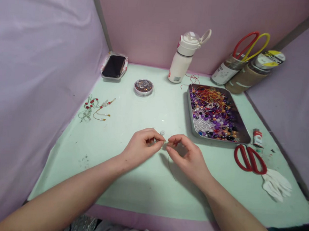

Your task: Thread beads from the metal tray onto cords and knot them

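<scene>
While outside tray rim [221, 141], fingers [180, 138] mid-table [139, 198]

piece [165, 142] between hands [142, 144] too small to tell, forearms [87, 181] cut off

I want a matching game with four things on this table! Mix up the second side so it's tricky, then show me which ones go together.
Things:
1. Thin cord
2. Tray
3. Scissors
4. Bottle

Clues:
A. Red-handled
B. Cream-coloured
C. Between the left hand and right hand
D. Holding beads and tangled thread

Right pairs: 1-C, 2-D, 3-A, 4-B
</scene>
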Demonstrator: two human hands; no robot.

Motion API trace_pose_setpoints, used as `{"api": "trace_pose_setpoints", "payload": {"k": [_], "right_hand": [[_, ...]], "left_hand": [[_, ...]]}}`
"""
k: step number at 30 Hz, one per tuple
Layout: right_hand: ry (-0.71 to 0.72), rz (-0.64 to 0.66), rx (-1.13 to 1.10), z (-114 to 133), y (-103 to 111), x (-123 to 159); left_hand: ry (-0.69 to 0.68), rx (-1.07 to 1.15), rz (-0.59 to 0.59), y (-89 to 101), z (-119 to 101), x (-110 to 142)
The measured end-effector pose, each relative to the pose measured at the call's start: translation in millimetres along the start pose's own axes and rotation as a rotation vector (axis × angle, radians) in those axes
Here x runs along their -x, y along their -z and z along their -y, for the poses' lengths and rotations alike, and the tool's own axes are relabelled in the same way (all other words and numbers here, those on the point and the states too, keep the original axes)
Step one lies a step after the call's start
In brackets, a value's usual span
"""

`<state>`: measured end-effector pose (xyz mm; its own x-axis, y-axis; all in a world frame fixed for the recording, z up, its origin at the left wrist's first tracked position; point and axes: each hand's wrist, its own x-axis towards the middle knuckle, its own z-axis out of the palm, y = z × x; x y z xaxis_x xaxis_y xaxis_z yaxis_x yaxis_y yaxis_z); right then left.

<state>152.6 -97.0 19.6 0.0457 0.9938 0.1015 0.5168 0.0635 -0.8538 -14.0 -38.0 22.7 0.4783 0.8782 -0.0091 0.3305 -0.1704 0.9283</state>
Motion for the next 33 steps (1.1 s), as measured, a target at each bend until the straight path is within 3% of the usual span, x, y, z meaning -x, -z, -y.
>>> {"api": "trace_pose_setpoints", "payload": {"k": [3,7,12,17,21,23,27,33], "right_hand": [[-0.028,-0.007,-0.004,0.0,2.5,-1.3],[-0.016,-0.066,0.005,-1.1,6.0,-1.7],[-0.044,-0.076,0.001,-2.8,6.1,-1.1],[-0.104,0.012,-0.09,-3.8,4.9,-2.9],[-0.122,0.101,-0.125,-5.0,4.5,-4.5],[-0.079,0.051,-0.098,-5.4,4.1,-4.7],[0.045,-0.088,-0.012,-5.1,2.6,-3.3],[0.12,0.003,0.048,-4.5,-2.6,-0.1]], "left_hand": [[0.15,0.089,0.009,2.7,-3.3,-2.0],[0.217,0.177,0.107,3.7,-4.3,-2.5],[0.133,0.295,0.266,4.8,-3.0,-1.3],[-0.058,0.306,0.262,10.5,-4.4,0.6],[-0.012,0.484,0.314,10.1,-5.4,0.3],[0.072,0.517,0.275,8.1,-3.8,-1.1],[0.258,0.48,0.089,4.8,2.6,-4.5],[0.293,0.615,0.077,0.3,5.7,-5.3]]}}
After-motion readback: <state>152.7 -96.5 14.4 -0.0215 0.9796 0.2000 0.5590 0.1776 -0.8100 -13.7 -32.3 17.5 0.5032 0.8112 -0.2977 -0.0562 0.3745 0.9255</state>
